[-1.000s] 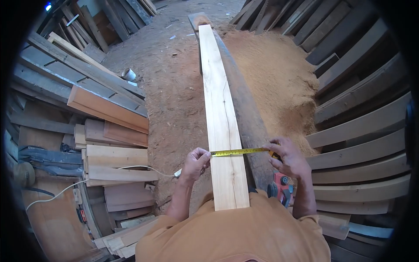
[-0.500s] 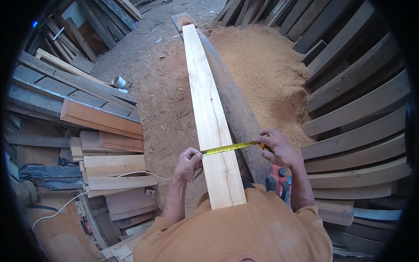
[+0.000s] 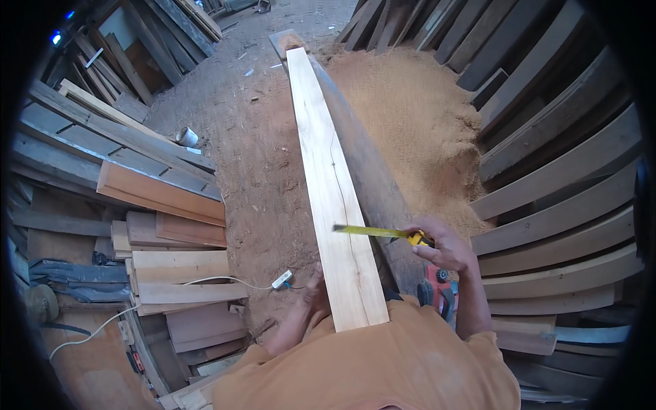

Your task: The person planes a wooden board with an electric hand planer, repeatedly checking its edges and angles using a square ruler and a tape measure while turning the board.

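Note:
A long pale wooden board (image 3: 333,174) with a crack along its length stretches away from my body over a weathered plank (image 3: 372,160). My right hand (image 3: 447,244) is closed around a yellow and black tape measure (image 3: 421,238). Its yellow blade (image 3: 369,231) reaches left over the board, and the free end lies above the board's surface. My left hand (image 3: 316,290) is low at the board's left edge, blurred, with its fingers mostly hidden by the board.
A red power tool (image 3: 437,287) sits below my right hand. Left of the board lies a white socket block (image 3: 281,279) on a cord. Stacked planks (image 3: 181,263) fill the left side, and boards (image 3: 547,232) lean along the right. Sawdust (image 3: 417,123) is heaped beyond the plank.
My left hand has let go of the tape's end and dropped down beside the board. The blade has shortened toward my right hand, and the socket block has come into sight.

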A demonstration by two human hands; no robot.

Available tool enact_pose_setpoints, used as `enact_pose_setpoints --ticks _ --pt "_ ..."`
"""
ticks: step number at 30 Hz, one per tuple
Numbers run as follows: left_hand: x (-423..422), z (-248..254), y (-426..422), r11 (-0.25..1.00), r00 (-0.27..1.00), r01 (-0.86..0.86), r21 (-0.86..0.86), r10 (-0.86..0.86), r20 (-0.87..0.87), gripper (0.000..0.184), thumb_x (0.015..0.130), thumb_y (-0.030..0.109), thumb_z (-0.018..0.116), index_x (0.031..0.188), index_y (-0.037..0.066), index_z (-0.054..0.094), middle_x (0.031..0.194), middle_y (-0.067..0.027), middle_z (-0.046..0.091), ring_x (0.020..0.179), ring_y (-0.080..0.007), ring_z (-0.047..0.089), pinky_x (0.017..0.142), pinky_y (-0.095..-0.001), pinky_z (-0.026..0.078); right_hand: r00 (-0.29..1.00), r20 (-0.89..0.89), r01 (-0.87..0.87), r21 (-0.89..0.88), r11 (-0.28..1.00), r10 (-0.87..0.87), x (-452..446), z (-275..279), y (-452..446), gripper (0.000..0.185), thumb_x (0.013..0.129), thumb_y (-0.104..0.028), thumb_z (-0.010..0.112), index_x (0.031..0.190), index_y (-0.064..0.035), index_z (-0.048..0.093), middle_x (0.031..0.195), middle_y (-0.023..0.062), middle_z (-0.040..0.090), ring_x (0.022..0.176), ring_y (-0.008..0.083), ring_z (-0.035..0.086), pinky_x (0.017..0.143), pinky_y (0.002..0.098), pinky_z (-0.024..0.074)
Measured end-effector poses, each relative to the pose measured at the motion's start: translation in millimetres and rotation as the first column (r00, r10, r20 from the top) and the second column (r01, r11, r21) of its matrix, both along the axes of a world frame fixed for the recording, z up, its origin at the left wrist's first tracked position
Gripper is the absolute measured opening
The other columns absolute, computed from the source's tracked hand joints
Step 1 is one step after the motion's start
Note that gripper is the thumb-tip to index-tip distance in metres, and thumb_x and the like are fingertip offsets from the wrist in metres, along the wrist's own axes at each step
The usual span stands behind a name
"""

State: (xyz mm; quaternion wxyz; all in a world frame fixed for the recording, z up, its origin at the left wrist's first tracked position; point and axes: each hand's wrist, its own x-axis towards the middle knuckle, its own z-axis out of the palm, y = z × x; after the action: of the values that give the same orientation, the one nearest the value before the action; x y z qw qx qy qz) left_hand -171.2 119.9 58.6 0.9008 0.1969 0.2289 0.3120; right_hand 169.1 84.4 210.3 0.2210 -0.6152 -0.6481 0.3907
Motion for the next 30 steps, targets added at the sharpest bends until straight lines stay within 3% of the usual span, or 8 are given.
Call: enact_pose_setpoints --ticks 3,9,12,14,15,19,23,30 --pt "14 21 -30 0.987 0.998 -0.047 -0.156 0.051 0.024 0.079 0.101 0.066 0.043 0.155 0.008 0.04 0.151 -0.0132 0.052 0.136 -0.032 0.052 0.115 -0.0502 0.041 0.958 -0.14 0.244 -0.063 0.968 -0.251 22 -21 -37 0.053 0.085 -0.015 0.072 0.137 -0.0095 0.06 0.126 0.0155 0.064 0.117 0.0323 0.061 0.103 0.0418 0.0471" --pt "36 56 -15 0.994 0.995 -0.1 0.039 0.1 -0.007 0.078 0.104 0.062 0.04 0.155 0.003 0.039 0.153 -0.0177 0.049 0.136 -0.0346 0.052 0.115 -0.0497 0.041 0.768 0.169 0.634 -0.057 0.771 -0.618 92 -111 -150 0.068 0.084 -0.027 0.074 0.142 -0.0004 0.051 0.135 0.0267 0.061 0.128 0.0373 0.059 0.107 0.0455 0.0464" --pt "56 105 -5 0.987 0.958 -0.124 0.098 0.094 0.27 0.083 0.103 0.062 0.04 0.155 -0.001 0.035 0.155 -0.0206 0.046 0.138 -0.0369 0.05 0.117 -0.0502 0.038 0.711 0.344 0.68 -0.113 0.724 -0.614 121 -190 -233 0.073 0.08 -0.033 0.077 0.139 0.0 0.051 0.13 0.0296 0.062 0.124 0.0424 0.061 0.104 0.0463 0.0489" --pt "73 135 5 0.997 0.739 -0.071 -0.022 0.067 0.671 0.088 0.102 0.064 0.04 0.156 -0.004 0.031 0.157 -0.0234 0.042 0.141 -0.0389 0.047 0.119 -0.0518 0.036 0.675 0.481 0.726 -0.3 0.619 -0.559 120 -222 -280 0.074 0.075 -0.029 0.08 0.137 0.0005 0.054 0.125 0.0273 0.065 0.115 0.0357 0.067 0.098 0.0448 0.0531" --pt "82 152 9 0.998 0.626 -0.045 -0.037 0.057 0.778 0.091 0.101 0.065 0.04 0.156 -0.006 0.028 0.158 -0.025 0.04 0.142 -0.04 0.046 0.119 -0.0529 0.035 0.696 0.489 0.709 -0.351 0.612 -0.526 121 -240 -309 0.065 0.074 -0.038 0.08 0.125 -0.0006 0.064 0.117 0.0286 0.069 0.114 0.0425 0.067 0.096 0.0484 0.0533" --pt "112 203 29 0.955 0.53 -0.033 0.294 -0.233 0.816 0.097 0.098 0.073 0.033 0.158 -0.002 0.029 0.157 -0.0294 0.04 0.142 -0.0437 0.046 0.115 -0.0595 0.039 0.776 0.457 0.631 -0.592 0.502 -0.435 117 -352 -414 0.043 0.079 -0.033 0.072 0.108 -0.0022 0.073 0.111 0.026 0.073 0.111 0.0415 0.069 0.093 0.0486 0.054" --pt "140 228 26 0.978 0.513 -0.023 0.209 -0.168 0.842 0.103 0.097 0.077 0.029 0.158 -0.005 0.02 0.159 -0.0305 0.035 0.142 -0.047 0.043 0.113 -0.0611 0.041 0.764 0.488 0.643 -0.63 0.435 -0.423 85 -347 -422 0.042 0.08 -0.033 0.071 0.108 -0.002 0.073 0.11 0.0256 0.073 0.109 0.0411 0.069 0.093 0.0479 0.0539" --pt "168 261 13 0.959 0.758 -0.211 0.189 0.039 0.651 0.103 0.096 0.079 0.03 0.155 -0.006 0.026 0.151 -0.0274 0.045 0.133 -0.0398 0.054 0.107 -0.0529 0.049 0.743 0.484 0.667 -0.59 0.456 -0.462 76 -340 -422 0.04 0.083 -0.032 0.069 0.108 -0.0017 0.074 0.109 0.0249 0.073 0.107 0.0404 0.07 0.093 0.0468 0.0539"
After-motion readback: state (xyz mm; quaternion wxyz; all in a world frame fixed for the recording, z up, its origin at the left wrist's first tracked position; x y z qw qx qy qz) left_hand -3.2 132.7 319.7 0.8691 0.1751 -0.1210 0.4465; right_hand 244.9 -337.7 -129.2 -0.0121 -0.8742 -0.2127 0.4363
